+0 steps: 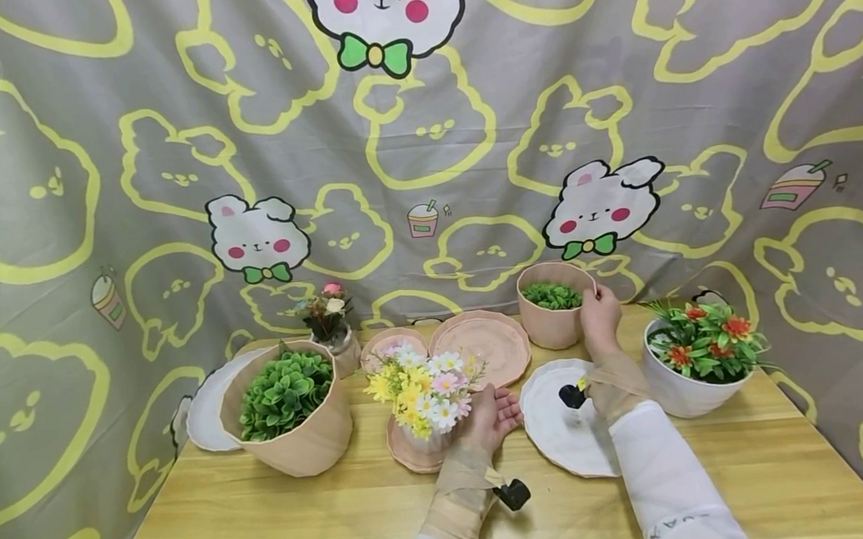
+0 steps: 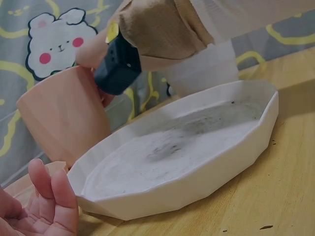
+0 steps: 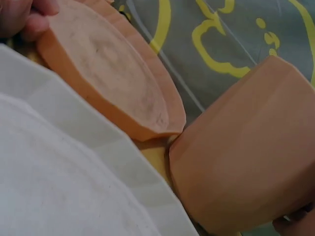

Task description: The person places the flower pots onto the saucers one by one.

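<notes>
Fingers of the right hand [image 1: 603, 314] are gripping the rim of a peach-pink faceted planter [image 1: 550, 330] on its right side, at the back of the wooden table [image 1: 344, 526]; the planter is standing upright, its mouth facing up and its axis running vertically, with small-leaved green foliage [image 1: 552, 296] sitting below the rim; whether its base is resting on the wood I cannot tell.

Just behind it the cartoon-print curtain [image 1: 439, 160] is hanging; to its left the large pink saucer [image 1: 485, 345] is lying close beside it, and in front the white saucer [image 1: 555, 428] is spreading toward the table's middle; on the right, a gap is separating it from the white pot of red flowers [image 1: 699, 394], with the right forearm [image 1: 674, 461] crossing in front of that gap.

That arm is reaching forward and slightly inward, its sleeve [image 1: 671, 478] ending below the wrapped wrist; the left hand [image 1: 493, 420] is lying palm up, its fingers relaxed and grasping nothing, between the yellow, white and pink daisies [image 1: 425, 387] and the white saucer; whether its fingertips are touching the large pink saucer I cannot tell.
</notes>
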### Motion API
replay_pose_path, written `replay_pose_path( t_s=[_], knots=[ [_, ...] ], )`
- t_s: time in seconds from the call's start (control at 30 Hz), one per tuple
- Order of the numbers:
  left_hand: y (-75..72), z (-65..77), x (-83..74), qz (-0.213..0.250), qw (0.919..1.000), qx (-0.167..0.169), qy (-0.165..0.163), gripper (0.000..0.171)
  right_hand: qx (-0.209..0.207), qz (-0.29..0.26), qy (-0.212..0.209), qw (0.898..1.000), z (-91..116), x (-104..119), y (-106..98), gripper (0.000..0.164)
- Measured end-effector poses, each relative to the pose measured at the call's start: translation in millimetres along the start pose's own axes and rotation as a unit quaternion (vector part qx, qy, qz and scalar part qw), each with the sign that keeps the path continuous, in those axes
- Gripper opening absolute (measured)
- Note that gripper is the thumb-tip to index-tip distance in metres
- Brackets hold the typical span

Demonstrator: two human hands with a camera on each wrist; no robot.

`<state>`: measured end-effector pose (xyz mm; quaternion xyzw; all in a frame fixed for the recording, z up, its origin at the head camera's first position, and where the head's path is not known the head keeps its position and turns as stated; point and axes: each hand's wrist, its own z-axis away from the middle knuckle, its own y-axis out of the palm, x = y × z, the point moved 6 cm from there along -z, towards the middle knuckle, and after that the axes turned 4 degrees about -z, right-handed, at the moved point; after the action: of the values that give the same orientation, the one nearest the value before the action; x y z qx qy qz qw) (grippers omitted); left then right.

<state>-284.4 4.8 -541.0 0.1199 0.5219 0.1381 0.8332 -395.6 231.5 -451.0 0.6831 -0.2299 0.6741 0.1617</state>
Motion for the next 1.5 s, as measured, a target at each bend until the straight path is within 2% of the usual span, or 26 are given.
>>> replay_pose_path(
  t_s=[0.1, 0.33, 0.8, 0.93, 1.17, 1.33, 1.5],
  knots=[
    [-0.2, 0.1, 0.0, -0.001, 1.0, 0.0, 0.001, 0.034, -0.008, -0.009, 0.01, 1.0, 0, 2, 1, 0.044],
    [-0.4, 0.6, 0.4, -0.001, 1.0, -0.002, 0.0, 0.035, -0.013, 0.018, 0.016, 1.0, -3, 4, 0, 0.044],
    [-0.2, 1.4, -2.8, 0.0, 1.0, -0.003, -0.001, 0.036, 0.007, 0.036, 0.03, 0.999, -7, 5, -4, 0.046],
    [0.1, 1.3, -2.8, 0.001, 1.0, -0.001, -0.001, 0.035, 0.002, 0.041, 0.024, 0.999, -7, 9, -7, 0.046],
    [-0.5, 2.6, -3.2, -0.003, 1.0, 0.003, 0.002, 0.034, -0.009, 0.039, -0.013, 0.999, -5, 28, -9, 0.045],
    [-0.7, 2.5, -3.6, -0.003, 1.0, 0.002, 0.002, 0.034, 0.006, 0.026, -0.013, 1.0, -2, 39, -5, 0.045],
    [-0.8, 2.3, -1.9, -0.001, 1.0, 0.003, 0.004, 0.035, 0.014, 0.049, -0.035, 0.998, 4, 49, 5, 0.041]
  ],
)
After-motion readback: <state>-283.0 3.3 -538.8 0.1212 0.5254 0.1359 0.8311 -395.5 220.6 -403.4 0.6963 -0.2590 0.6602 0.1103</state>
